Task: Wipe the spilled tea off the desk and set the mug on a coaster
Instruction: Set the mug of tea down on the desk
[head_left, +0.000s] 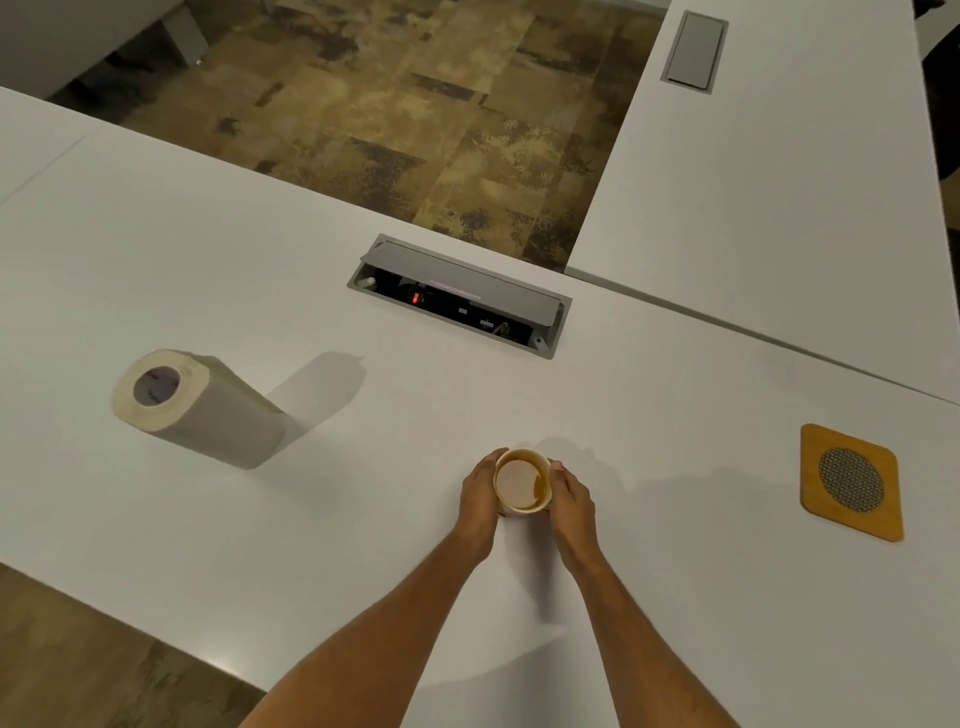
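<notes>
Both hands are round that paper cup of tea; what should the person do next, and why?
Probably lift the pale paper cup, held between left hand and right hand, rightward onto the square bamboo coaster. It holds tea, and I see no spill on the white desk.

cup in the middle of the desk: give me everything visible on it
The cup is small, handleless and pale, like paper or light plastic by its look. It stands upright or slightly tilted on the white desk, near the front edge, open at the top. A little amber liquid pools along the right of its bottom, leaving most of the bottom bare. The left hand and the right hand clasp its sides. The coaster lies well to its right, apart from it.
</notes>
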